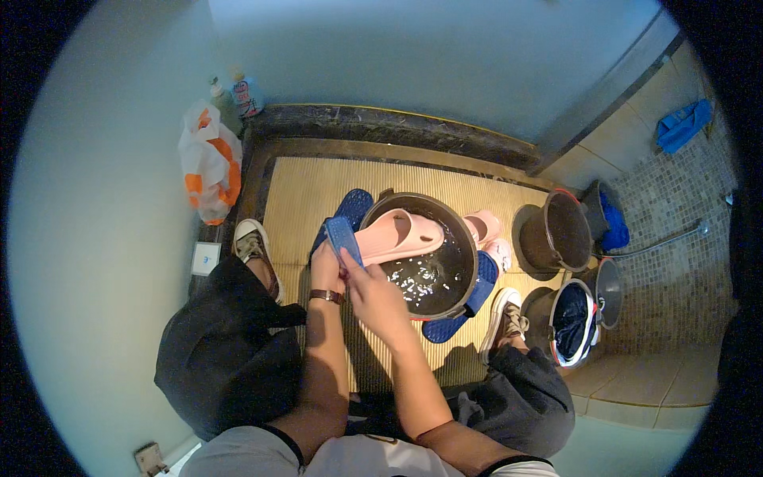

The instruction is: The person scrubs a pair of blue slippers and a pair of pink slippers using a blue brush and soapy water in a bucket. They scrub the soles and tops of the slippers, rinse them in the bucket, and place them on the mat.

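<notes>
Over a dark round bucket (471,262) of water, a pink slip-on clog (387,238) is held sideways, its toe pointing right. My left hand (326,265), with a brown-strapped watch at the wrist, grips its heel end. In my right hand (378,298) is a blue scrubbing brush (344,238), pressed near the heel; the brush's underside is hidden. Water in the bucket ripples and glints. One dark blue slide sandal (353,208) lies left of the bucket, another blue sandal (447,328) lies to its right, beside a pair of pink clogs (486,225).
My sneakered feet flank the bucket on a ribbed mat (310,173). At right are an open dark bucket (560,232) and a bucket (572,322) holding dark cloth. A plastic bag (211,161) and a blue bottle (247,95) stand left. A shower hose (656,244) hangs right.
</notes>
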A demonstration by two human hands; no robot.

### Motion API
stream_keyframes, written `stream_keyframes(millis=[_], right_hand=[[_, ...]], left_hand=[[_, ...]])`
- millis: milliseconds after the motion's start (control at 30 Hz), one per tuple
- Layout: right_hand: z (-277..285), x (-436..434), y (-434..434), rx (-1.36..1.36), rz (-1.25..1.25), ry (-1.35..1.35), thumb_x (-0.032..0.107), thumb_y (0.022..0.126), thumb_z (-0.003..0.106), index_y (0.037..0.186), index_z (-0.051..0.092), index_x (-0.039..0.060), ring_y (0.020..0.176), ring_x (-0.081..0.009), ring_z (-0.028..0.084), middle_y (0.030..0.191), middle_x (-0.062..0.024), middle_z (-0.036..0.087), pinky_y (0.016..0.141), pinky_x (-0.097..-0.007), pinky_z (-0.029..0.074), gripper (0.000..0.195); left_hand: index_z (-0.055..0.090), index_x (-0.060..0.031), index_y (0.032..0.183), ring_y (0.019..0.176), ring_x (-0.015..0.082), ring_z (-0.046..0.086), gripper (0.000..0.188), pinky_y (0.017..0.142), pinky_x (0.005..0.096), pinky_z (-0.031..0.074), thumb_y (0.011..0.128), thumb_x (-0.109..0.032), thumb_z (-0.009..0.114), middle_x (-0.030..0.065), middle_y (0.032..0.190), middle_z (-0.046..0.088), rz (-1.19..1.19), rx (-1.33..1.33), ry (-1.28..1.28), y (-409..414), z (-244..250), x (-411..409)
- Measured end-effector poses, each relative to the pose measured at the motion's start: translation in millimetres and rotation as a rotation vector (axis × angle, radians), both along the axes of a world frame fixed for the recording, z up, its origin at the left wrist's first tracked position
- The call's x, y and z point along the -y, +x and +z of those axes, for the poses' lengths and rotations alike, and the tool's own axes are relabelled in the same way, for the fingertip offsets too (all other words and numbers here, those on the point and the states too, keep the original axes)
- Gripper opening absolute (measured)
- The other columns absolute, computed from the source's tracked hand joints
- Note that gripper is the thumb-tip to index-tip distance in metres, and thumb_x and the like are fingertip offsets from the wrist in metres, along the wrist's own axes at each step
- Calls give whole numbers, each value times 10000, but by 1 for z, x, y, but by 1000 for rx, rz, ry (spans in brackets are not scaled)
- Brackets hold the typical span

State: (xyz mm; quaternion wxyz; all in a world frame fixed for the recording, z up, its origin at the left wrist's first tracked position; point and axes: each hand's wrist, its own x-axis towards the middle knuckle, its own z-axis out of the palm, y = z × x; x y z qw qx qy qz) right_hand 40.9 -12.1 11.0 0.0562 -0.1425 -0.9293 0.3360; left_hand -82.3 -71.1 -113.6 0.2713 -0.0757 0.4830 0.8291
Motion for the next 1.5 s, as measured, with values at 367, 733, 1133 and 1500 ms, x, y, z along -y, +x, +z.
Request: stream_keyframes(millis=[367,733,1133,1500], right_hand=[[-46,-82,23,-345,-220,-240,-7,841,635,1279,683,236,760,-310,636,839,-148,631,740,-357,518,504],[-78,-93,10,-625,-440,-33,53,892,650,1381,579,91,917,-234,650,1063,-112,688,879,-355,498,496],[-45,-133,20,-749,-660,-1107,126,802,813,961,523,118,437,-54,393,662,63,495,395,-219,271,330],[-60,-139,35,-41,-277,-977,31,779,788,1319,573,25,1029,-182,593,1112,-52,637,942,-335,475,581]], left_hand=[[677,-53,1075,405,90,353,243,362,272,320,992,-243,550,34,703,574,-77,228,55,-1,29,3],[631,-57,1082,400,97,331,225,350,276,286,1000,-214,492,48,718,572,-122,191,-39,4,31,1],[508,-134,1414,934,184,630,450,795,301,526,974,-115,599,131,1173,621,-621,-546,-284,26,35,-22],[514,-9,1309,1116,170,593,597,962,316,490,791,-39,809,101,1243,605,-282,-785,-107,25,76,-30]])
